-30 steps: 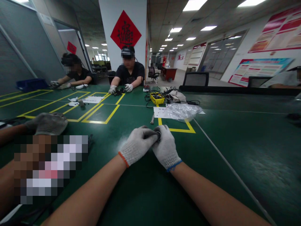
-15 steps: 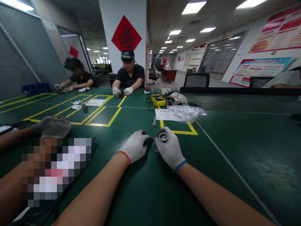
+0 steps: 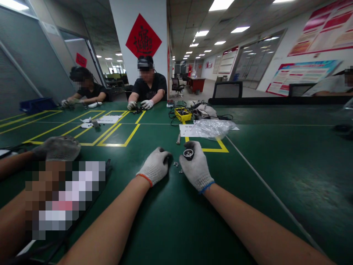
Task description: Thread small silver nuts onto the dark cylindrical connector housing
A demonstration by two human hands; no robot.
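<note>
My right hand (image 3: pixel 197 167), in a white knit glove with a blue cuff, is closed around a round metal cup-like part (image 3: pixel 188 154). The open end of that part faces up, and small pieces show inside it. On the green table (image 3: pixel 171 221), several small metal rings or nuts (image 3: pixel 176 164) lie between my hands. Close to their left side rests my left hand (image 3: pixel 156 165), gloved in white with an orange cuff. Its fingers curl down toward the table, and whatever is in them is hidden.
Beyond my hands lie a small metal tool (image 3: pixel 178 138), a clear plastic bag (image 3: pixel 213 128) on paper, and a yellow bin (image 3: pixel 183 114) among black cables. A co-worker's gloved hand (image 3: pixel 63 148) is close on the left. Two people work across the table.
The view has shifted slightly. My left hand has drawn a little back from the small rings, which now show more plainly. My right hand keeps hold of the round metal part.
</note>
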